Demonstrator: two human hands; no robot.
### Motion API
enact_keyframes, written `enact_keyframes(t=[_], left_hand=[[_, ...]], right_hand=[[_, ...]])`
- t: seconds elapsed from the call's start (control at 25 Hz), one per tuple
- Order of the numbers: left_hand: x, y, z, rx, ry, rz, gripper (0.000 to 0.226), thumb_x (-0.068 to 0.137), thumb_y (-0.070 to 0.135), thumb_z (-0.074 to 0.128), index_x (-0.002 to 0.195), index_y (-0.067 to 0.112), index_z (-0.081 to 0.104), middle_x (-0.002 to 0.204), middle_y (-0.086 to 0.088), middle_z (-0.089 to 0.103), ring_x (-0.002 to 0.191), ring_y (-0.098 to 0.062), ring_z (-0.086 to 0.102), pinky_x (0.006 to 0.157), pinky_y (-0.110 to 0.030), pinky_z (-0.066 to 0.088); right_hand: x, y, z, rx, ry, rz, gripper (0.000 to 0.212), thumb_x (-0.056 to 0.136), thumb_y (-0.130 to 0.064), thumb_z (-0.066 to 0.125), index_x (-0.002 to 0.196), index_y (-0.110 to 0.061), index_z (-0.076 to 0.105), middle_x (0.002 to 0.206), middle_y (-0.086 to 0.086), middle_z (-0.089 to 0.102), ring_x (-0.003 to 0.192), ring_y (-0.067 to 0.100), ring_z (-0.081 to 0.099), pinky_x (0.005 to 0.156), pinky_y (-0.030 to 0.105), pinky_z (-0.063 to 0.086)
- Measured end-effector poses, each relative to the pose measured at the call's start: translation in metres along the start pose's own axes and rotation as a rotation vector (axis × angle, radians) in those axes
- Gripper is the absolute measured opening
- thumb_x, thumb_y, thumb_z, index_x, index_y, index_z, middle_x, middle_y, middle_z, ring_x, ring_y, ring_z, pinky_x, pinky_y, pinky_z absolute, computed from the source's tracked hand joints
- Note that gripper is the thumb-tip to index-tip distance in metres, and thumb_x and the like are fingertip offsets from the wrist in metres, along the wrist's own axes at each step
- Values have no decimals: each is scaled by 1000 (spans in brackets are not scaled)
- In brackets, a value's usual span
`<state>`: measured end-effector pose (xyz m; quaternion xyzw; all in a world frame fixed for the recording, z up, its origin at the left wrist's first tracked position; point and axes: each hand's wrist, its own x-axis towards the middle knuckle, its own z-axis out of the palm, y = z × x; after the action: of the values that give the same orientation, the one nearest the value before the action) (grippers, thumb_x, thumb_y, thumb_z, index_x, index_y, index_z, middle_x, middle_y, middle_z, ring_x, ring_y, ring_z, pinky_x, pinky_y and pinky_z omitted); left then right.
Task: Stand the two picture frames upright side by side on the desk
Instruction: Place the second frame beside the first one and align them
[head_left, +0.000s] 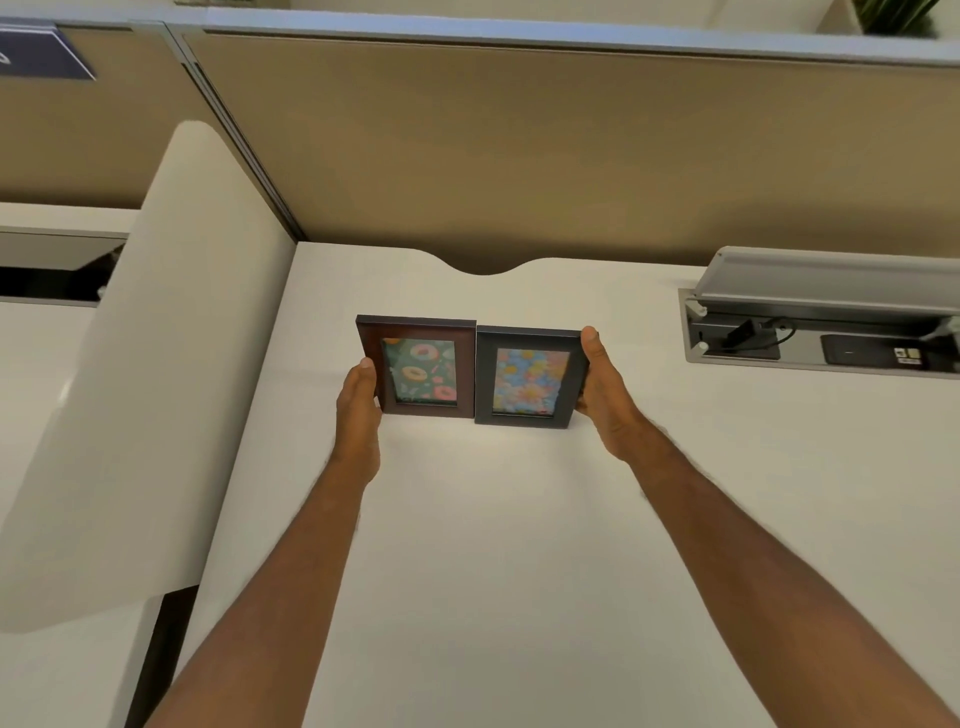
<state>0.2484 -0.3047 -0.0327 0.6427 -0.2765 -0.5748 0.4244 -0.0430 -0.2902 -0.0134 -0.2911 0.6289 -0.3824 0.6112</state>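
Picture frames (472, 371) upright, touching, hands flanking.

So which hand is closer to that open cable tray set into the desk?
Right. The right hand grips the black frame's outer edge, on the cable tray's side; the left hand holds the brown frame, farther away.

Two small picture frames upright, edges touching, mid-frame on the desk.
I see a brown frame (415, 366) with doughnuts left, black frame (529, 378) with flowers right.
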Motion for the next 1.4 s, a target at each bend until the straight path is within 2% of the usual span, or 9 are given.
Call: enact_keyframes(t=[0.28, 0.44, 0.56, 0.8, 0.96, 1.08, 1.32, 1.4], left_hand=[[2, 6, -4, -10, -97, -11, 24, 108, 43, 35, 114, 36, 57, 122, 11, 64, 125, -16, 54, 116, -47, 36], [3, 5, -6, -22, -115, -11, 27, 109, 42, 34, 126, 32, 53, 128, 6, 62, 130, -19, 52, 117, -48, 36], [5, 3, -6, -39, -113, -16, 26, 109, 40, 35, 126, 32, 53, 123, 9, 64, 124, -15, 55, 116, -46, 37], [4, 2, -5, -41, -108, -23, 35, 109, 41, 34, 138, 27, 47, 141, -1, 55, 138, -22, 48, 121, -49, 33], [3, 3, -3, -45, -106, -22, 32, 109, 40, 32, 135, 28, 48, 135, 3, 58, 129, -17, 50, 118, -46, 35], [2, 5, -3, -40, -92, -34, 34, 109, 41, 33, 137, 27, 46, 140, 0, 54, 131, -18, 48, 118, -46, 33], [1, 3, -3, -40, -102, -23, 24, 109, 39, 34, 117, 35, 56, 119, 13, 63, 125, -15, 52, 110, -39, 38], [1, 2, -4, -34, -104, -27, 23, 109, 39, 35, 118, 35, 56, 119, 15, 63, 123, -14, 54, 111, -40, 38]], right_hand=[[0, -1, -2, -16, -3, -13, 62, 72, -84, 40, 111, -43, 67, 105, -16, 77, 105, 18, 72, 104, 50, 51], [1, -1, -3, -9, -27, -11, 62, 75, -82, 39, 113, -41, 67, 109, -14, 77, 106, 19, 72, 104, 50, 52], [1, -2, -2, 16, -31, 0, 60, 78, -78, 39, 115, -39, 65, 118, -8, 73, 114, 23, 69, 106, 51, 50], [1, 1, 1, 44, -21, -20, 53, 83, -74, 36, 113, -42, 65, 102, -20, 78, 100, 11, 75, 90, 37, 56], [1, 2, 2, 66, -5, -22, 52, 83, -74, 37, 112, -42, 67, 103, -19, 78, 100, 11, 75, 88, 36, 57], [1, 2, 3, 72, -10, -26, 51, 82, -75, 38, 108, -45, 70, 104, -18, 78, 102, 12, 74, 85, 34, 59], [2, 3, 2, 71, -6, -23, 53, 80, -77, 39, 108, -45, 70, 105, -17, 78, 103, 12, 74, 88, 36, 58], [2, 2, 1, 73, -3, -27, 52, 80, -77, 40, 106, -46, 71, 104, -17, 78, 102, 11, 74, 86, 35, 58]])
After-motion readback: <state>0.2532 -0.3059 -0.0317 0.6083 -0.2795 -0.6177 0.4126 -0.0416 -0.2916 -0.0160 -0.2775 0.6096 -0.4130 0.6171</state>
